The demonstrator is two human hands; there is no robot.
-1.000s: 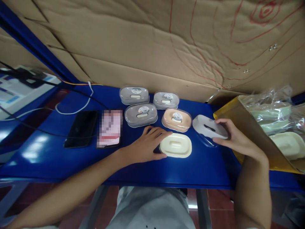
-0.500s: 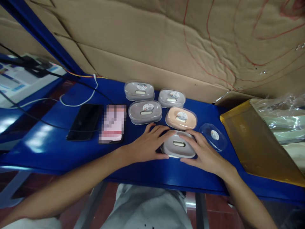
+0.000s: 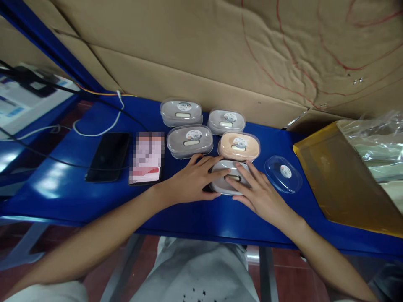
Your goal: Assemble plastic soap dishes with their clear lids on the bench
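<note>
A grey oval box with a small slot in its top lies on the table between my hands. My left hand grips its left side, thumb at the near edge and index finger across the top. Over the right part, my right hand holds the box, its fingertips on the top near the slot and its thumb by the near edge. Just behind stands a peach oval box under a clear cover with a round label. A loose clear lid with a similar label lies to the right.
Several covered grey boxes stand at the back of the blue table. Two phones and cables lie left. At right is a carton with plastic-wrapped contents. A cardboard wall rises behind.
My right hand's fingers have moved farther left across the top of the grey box, near the slot. The view has shifted slightly. Both hands stay on the box.
</note>
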